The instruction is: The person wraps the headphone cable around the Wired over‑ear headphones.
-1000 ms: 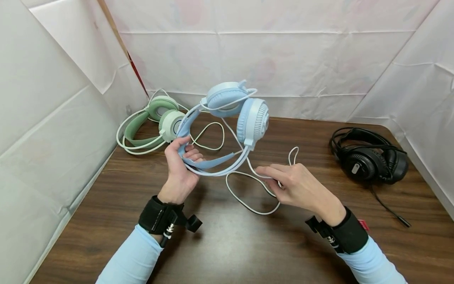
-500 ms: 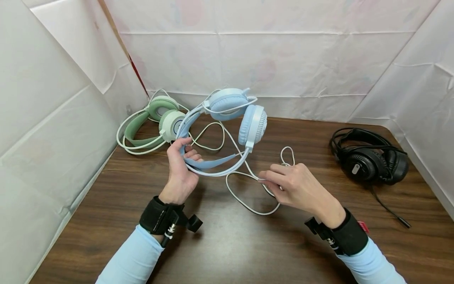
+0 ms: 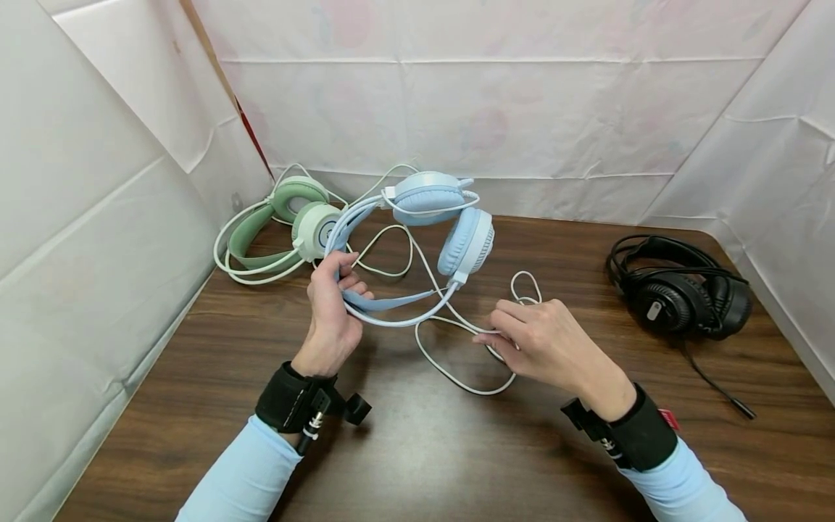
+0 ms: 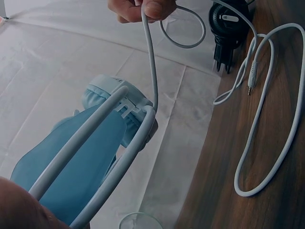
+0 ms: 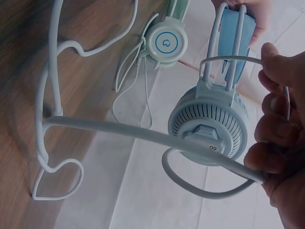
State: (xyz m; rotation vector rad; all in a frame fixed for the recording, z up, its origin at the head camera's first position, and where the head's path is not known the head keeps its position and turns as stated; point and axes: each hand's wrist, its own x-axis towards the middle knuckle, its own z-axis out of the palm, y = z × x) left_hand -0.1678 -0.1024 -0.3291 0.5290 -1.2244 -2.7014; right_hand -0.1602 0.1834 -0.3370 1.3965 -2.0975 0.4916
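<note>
Light blue headphones point(image 3: 468, 243) are held above the table by my left hand point(image 3: 331, 312), which grips the headband with the ear cups pointing away. Their pale cable point(image 5: 119, 128) hangs in loops, and my right hand point(image 3: 544, 341) pinches it to the right of the ear cups. In the right wrist view, the curled fingers point(image 5: 276, 136) have a strand running from the thumb to the blue ear cup and another crossing below. The cable's jack plug point(image 4: 252, 78) shows over the table in the left wrist view. The left palm is partly hidden behind the headband.
Green headphones point(image 3: 316, 232) with a pale cord lie at the back left, close behind the blue pair. A black headset point(image 3: 665, 297) with its thin microphone boom point(image 3: 720, 388) lies at the right. White sheeting point(image 3: 496, 94) encloses the wooden table point(image 3: 417, 449) at the back and sides.
The blue headphones have tilted so that the ear cups sit lower. My right fingers have drawn in around the cable, and its small loop behind that hand has shifted slightly left.
</note>
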